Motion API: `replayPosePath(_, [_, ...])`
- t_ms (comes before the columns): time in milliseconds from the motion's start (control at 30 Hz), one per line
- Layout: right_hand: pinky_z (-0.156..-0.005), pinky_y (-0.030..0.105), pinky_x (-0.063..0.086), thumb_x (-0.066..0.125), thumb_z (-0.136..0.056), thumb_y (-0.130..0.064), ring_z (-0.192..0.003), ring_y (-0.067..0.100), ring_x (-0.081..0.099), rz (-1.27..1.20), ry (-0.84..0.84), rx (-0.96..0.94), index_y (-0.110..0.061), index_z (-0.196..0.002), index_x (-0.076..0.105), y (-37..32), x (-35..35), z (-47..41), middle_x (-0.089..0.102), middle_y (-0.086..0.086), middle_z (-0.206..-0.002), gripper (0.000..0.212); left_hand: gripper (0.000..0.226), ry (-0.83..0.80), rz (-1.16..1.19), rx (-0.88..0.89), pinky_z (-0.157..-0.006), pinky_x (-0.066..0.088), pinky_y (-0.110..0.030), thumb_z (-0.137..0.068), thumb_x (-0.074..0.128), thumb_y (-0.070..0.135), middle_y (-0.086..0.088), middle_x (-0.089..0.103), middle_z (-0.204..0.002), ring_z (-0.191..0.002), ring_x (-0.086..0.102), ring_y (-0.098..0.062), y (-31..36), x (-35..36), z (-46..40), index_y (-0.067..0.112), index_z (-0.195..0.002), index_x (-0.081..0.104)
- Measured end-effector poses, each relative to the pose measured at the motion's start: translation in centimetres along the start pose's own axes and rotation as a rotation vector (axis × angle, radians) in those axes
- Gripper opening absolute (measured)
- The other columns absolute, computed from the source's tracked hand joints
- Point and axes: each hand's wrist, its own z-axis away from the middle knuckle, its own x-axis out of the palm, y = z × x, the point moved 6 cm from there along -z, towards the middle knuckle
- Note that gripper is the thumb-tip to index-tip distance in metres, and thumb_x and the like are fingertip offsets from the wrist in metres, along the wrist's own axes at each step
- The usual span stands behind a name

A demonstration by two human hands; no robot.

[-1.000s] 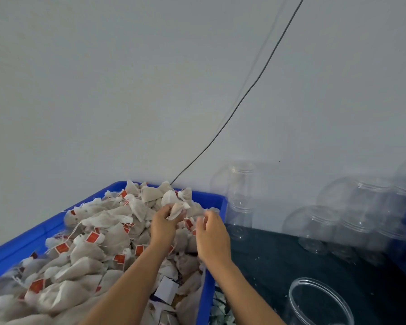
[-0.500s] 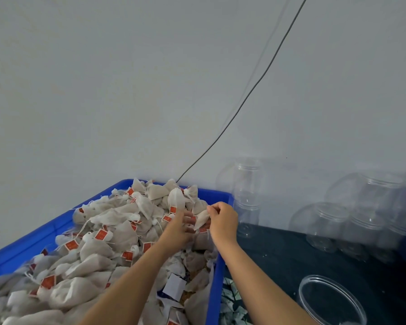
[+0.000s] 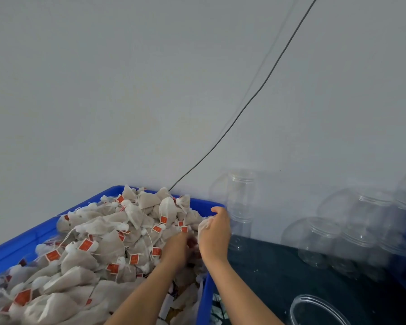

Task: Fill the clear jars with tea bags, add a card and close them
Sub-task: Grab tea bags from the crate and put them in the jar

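Both hands (image 3: 215,235) at crate (image 3: 204,299) edge, jars (image 3: 324,240) beside

Soft, even daylight fills my view, with no hard shadows on the plain grey wall (image 3: 103,90). The clear plastic jars (image 3: 338,233) at right smear with motion blur and catch faint highlights. The thin dark cable (image 3: 263,90) bows from wide-angle distortion.
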Motion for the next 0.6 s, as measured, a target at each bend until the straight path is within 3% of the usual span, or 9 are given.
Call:
replayPosePath(67, [-0.08, 0.008, 0.04, 0.039, -0.096, 0.0, -0.097, 0.012, 0.053, -0.034, 0.039, -0.007, -0.004, -0.126, 0.049, -0.5, -0.4, 0.1, 0.056, 0.007, -0.111, 0.032, 0.015, 0.048, 0.108, -0.001, -0.058, 0.042, -0.007, -0.095, 0.056, 0.01, 0.007, 0.059, -0.087, -0.073, 0.056, 0.0, 0.4, -1.2, 0.4, 0.02, -0.104, 0.063])
replayPosePath(167, [-0.076, 0.0, 0.037, 0.039, -0.099, -0.002, -0.093, 0.008, 0.05, -0.175, 0.068, 0.027, -0.004, -0.122, 0.053, -0.5, -1.4, 0.3, 0.058, 0.008, -0.111, 0.028, 0.018, 0.163, 0.268, -0.046, -0.065, 0.046, -0.018, -0.095, 0.053, 0.007, 0.005, 0.06, -0.08, -0.073, 0.058, -0.012, 0.7, -3.9, 1.2, 0.023, -0.09, 0.059])
replayPosePath(267, [-0.087, 0.013, 0.045, 0.051, -0.098, -0.014, -0.091, 0.008, 0.054, -0.316, -0.029, 0.055, -0.01, -0.127, 0.053, -0.3, -2.1, 0.4, 0.061, 0.004, -0.105, 0.029, 0.008, 0.248, 0.362, 0.036, -0.071, 0.049, -0.027, -0.094, 0.059, 0.011, 0.003, 0.066, -0.083, -0.08, 0.064, -0.017, 2.2, -7.9, 1.4, 0.019, -0.09, 0.062])
replayPosePath(333, [-0.083, 0.017, 0.047, 0.065, -0.091, -0.022, -0.086, 0.008, 0.057, -0.375, -0.162, 0.058, -0.015, -0.129, 0.052, -0.7, -2.2, 0.4, 0.061, 0.001, -0.095, 0.041, 0.005, 0.284, 0.382, 0.102, -0.076, 0.052, -0.029, -0.09, 0.066, 0.015, 0.001, 0.07, -0.088, -0.084, 0.066, -0.015, 3.7, -10.5, 1.4, 0.016, -0.095, 0.066])
replayPosePath(367, [-0.08, 0.015, 0.046, 0.07, -0.086, -0.026, -0.088, 0.007, 0.058, -0.371, -0.236, 0.049, -0.02, -0.126, 0.053, -1.3, -2.0, 0.4, 0.062, -0.002, -0.097, 0.044, 0.007, 0.275, 0.422, 0.132, -0.077, 0.053, -0.028, -0.088, 0.069, 0.014, 0.0, 0.071, -0.088, -0.084, 0.066, -0.014, 4.5, -11.5, 1.4, 0.014, -0.095, 0.068])
replayPosePath(467, [-0.067, 0.009, 0.044, 0.077, -0.079, -0.029, -0.076, -0.002, 0.061, -0.325, -0.359, -0.043, -0.03, -0.093, 0.062, -3.3, -1.5, 0.7, 0.066, -0.012, -0.087, 0.021, 0.01, 0.153, 0.567, 0.185, -0.066, 0.055, -0.021, -0.081, 0.076, 0.01, -0.004, 0.074, -0.079, -0.071, 0.069, -0.011, 6.5, -12.1, 1.7, 0.012, -0.089, 0.071])
replayPosePath(533, [-0.066, 0.02, 0.048, 0.077, -0.08, -0.029, -0.07, 0.005, 0.062, -0.3, -0.335, -0.047, -0.018, -0.085, 0.066, -3.5, -1.6, 0.8, 0.068, -0.003, -0.08, 0.016, 0.01, 0.07, 0.703, 0.155, -0.056, 0.053, -0.019, -0.083, 0.074, 0.013, -0.006, 0.074, -0.075, -0.064, 0.068, -0.012, 6.6, -11.5, 1.9, 0.012, -0.092, 0.07])
replayPosePath(600, [-0.071, 0.028, 0.049, 0.075, -0.081, -0.03, -0.077, 0.016, 0.062, -0.244, -0.292, -0.027, -0.014, -0.082, 0.062, -2.8, -2.0, 0.8, 0.066, 0.001, -0.081, 0.02, 0.013, 0.09, 0.821, 0.063, -0.056, 0.054, -0.023, -0.093, 0.063, 0.022, -0.008, 0.075, -0.083, -0.067, 0.068, -0.015, 5.2, -10.9, 1.8, 0.011, -0.1, 0.067])
